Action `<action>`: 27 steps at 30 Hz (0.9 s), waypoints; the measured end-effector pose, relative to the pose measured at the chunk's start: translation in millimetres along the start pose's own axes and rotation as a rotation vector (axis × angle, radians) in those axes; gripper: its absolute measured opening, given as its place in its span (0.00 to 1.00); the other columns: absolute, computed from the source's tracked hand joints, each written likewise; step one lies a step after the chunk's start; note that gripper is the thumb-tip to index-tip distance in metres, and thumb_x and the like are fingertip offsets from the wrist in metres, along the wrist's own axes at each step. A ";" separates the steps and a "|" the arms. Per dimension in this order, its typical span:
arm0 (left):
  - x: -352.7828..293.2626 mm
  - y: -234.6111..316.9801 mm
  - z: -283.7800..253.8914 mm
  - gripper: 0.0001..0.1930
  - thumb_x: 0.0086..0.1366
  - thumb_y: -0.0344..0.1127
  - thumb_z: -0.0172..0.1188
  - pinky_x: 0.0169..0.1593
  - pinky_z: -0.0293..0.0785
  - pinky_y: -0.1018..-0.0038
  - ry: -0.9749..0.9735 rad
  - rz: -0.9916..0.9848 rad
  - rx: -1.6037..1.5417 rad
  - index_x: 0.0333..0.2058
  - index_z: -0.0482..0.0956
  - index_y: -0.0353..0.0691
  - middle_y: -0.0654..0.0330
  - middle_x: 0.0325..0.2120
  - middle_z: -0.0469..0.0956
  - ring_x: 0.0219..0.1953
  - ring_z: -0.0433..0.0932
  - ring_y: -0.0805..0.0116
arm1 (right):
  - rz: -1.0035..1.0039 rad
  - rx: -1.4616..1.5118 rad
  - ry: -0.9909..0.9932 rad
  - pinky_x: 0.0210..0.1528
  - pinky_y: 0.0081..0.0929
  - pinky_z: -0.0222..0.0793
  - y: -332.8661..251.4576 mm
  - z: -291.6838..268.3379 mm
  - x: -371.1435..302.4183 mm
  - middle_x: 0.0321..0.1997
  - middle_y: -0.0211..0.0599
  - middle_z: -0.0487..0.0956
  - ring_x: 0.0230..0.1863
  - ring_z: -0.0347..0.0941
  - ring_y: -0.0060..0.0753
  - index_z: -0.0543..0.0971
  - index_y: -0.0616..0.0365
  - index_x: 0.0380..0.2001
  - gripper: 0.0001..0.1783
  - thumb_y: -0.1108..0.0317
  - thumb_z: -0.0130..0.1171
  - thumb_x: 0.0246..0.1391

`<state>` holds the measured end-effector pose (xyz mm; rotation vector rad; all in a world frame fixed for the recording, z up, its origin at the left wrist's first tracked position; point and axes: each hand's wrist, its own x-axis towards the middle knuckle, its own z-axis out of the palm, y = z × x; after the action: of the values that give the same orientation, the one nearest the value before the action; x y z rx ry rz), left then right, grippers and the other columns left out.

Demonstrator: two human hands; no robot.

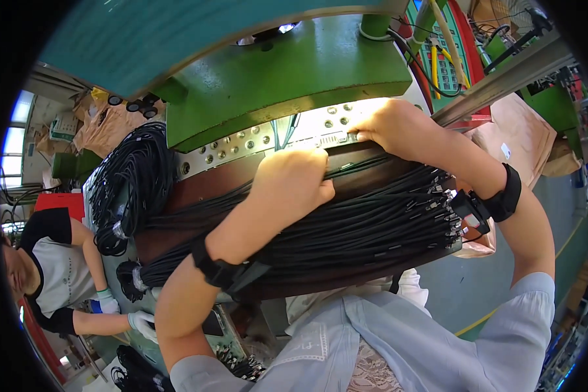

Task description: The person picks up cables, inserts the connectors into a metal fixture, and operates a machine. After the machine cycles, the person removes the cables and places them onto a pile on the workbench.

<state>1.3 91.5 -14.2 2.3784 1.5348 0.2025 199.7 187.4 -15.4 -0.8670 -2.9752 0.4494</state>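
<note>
My left hand (291, 179) is closed, knuckles up, over the front edge of a lit metal plate. What its fingers hold is hidden beneath it. My right hand (395, 127) reaches in from the right, its fingertips pinched at the end of a small silvery slotted piece (333, 139) on the plate; anything between them is too small to name. Thin dark cables (282, 130) rise behind my left hand under the green press block (287, 78). Below both hands lies a wide bundle of black cables (346, 225), with metal connectors (441, 212) at its right end.
Coiled black cables (127, 176) hang over the left side of the bench. A co-worker's gloved hand (142, 325) rests at lower left. A control panel with buttons (445, 68) and yellow-handled pliers (436, 65) are at upper right. Brown paper (519, 134) lies beyond my right arm.
</note>
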 end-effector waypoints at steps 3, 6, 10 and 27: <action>10.2 18.3 -38.2 0.15 0.56 0.38 0.56 0.21 0.69 0.76 -0.528 -0.231 -0.727 0.37 0.70 0.35 0.63 0.19 0.74 0.18 0.72 0.73 | 0.006 0.154 0.077 0.39 0.35 0.69 7.9 4.4 -10.2 0.31 0.49 0.77 0.35 0.74 0.47 0.79 0.55 0.37 0.11 0.65 0.54 0.50; 25.7 63.3 -43.3 0.14 0.59 0.40 0.53 0.23 0.71 0.72 -0.713 -0.136 -0.899 0.32 0.74 0.32 0.59 0.15 0.73 0.17 0.74 0.71 | -0.033 0.238 -0.007 0.42 0.37 0.67 7.5 0.5 -0.8 0.33 0.45 0.77 0.38 0.73 0.46 0.79 0.52 0.38 0.12 0.63 0.53 0.52; -19.1 77.5 -21.5 0.14 0.67 0.40 0.46 0.21 0.62 0.81 -0.636 -0.047 -1.216 0.41 0.71 0.35 0.64 0.19 0.72 0.16 0.66 0.79 | -0.087 0.270 0.042 0.41 0.34 0.68 3.4 8.7 -14.8 0.33 0.44 0.76 0.36 0.73 0.46 0.78 0.56 0.36 0.10 0.70 0.57 0.47; -117.0 58.7 19.4 0.13 0.68 0.37 0.45 0.23 0.66 0.83 0.283 -0.656 -1.961 0.39 0.72 0.33 0.61 0.22 0.73 0.19 0.69 0.78 | -0.353 -0.034 0.532 0.36 0.32 0.70 -110.9 25.3 -15.4 0.33 0.40 0.74 0.33 0.72 0.39 0.74 0.62 0.34 0.16 0.78 0.62 0.35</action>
<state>8.5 -40.5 -8.1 0.3121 1.0101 1.1682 152.4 83.1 -8.0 -0.3653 -2.5582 0.1270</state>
